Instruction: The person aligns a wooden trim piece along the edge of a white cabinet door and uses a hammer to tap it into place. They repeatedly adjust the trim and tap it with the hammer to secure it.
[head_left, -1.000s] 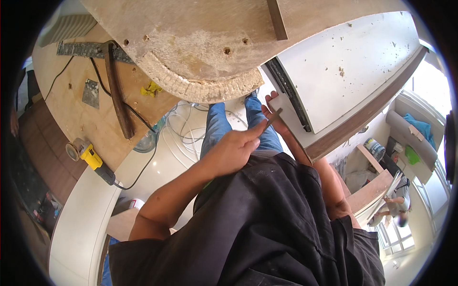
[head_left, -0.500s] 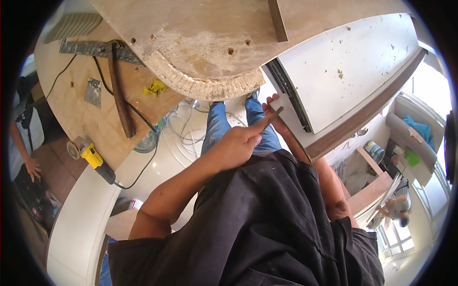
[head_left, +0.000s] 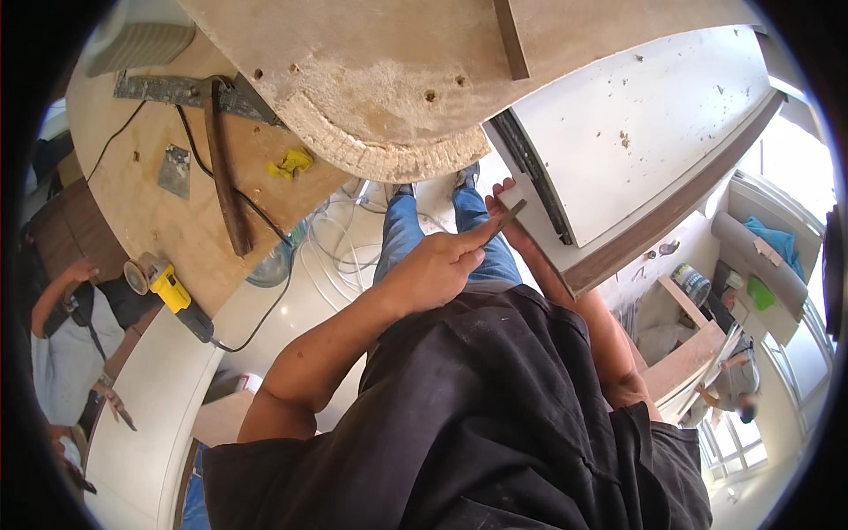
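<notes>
My left hand [head_left: 444,265] is closed round a thin, flat, dark strip-like tool, perhaps a file [head_left: 510,215], with the forefinger laid along it. The tool's tip points up and right, close to the near-left edge of a white panel [head_left: 654,150]. This panel has brown wood edging and a black metal rail [head_left: 534,177]. Under that same edge lies my right hand [head_left: 518,235], palm up, its fingertips curling past the panel's side. The panel hides part of the right fingers and wrist.
Ahead hangs a curved wooden board [head_left: 397,53] with a rough, chipped rim. On the left worktop [head_left: 106,168] are a yellow angle grinder [head_left: 172,287], a hammer [head_left: 221,168], a yellow cloth [head_left: 290,162] and a scraper plate [head_left: 174,170]. Hoses lie on the floor. Co-workers stand left and far right.
A person at the left has come further into view, with arms reaching out. My hands and the tool stay almost in place; the view has shifted slightly.
</notes>
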`<state>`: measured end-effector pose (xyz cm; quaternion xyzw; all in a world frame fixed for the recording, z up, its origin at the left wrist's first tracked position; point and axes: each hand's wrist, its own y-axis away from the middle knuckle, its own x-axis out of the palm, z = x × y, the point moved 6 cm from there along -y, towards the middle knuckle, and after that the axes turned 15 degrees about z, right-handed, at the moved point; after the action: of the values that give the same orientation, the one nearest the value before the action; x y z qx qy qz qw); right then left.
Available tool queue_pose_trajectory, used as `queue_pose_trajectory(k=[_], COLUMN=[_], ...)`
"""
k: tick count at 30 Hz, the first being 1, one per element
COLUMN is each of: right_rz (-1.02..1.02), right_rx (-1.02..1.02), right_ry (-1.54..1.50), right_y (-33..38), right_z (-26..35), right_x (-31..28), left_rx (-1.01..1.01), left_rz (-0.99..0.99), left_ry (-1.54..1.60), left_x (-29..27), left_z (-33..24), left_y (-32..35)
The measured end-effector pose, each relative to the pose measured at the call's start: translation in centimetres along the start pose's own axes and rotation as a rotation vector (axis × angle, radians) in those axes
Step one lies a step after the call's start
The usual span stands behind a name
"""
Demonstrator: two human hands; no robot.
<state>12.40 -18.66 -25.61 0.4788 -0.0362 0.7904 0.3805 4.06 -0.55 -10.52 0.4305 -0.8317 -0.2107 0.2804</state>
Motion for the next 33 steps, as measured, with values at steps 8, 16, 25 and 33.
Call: queue_pose_trajectory(k=[8, 16, 25, 33], right_rz=[-0.145, -0.046, -0.005, -0.032], right_rx=[0.067, 0.069, -0.001, 0.025], right_ry=[1.06, -0.318, -0.042, 0.187], right_y=[0.3, 1.3, 0.6, 0.5], right_z=[5.2, 0.1, -0.8, 3.0], right_x=[9.6, 0.0, -2.0, 6.2], left_rx=[0.294, 0.293, -0.059, -0.005], left_rz=[-0.061, -0.143, -0.005, -0.055], left_ry=[0.051, -0.066, 0.009, 0.092], left_x=[1.8, 0.7, -1.1, -0.5], left_z=[1.0, 2.3, 0.7, 1.9], left_y=[1.8, 0.6, -1.4, -1.0])
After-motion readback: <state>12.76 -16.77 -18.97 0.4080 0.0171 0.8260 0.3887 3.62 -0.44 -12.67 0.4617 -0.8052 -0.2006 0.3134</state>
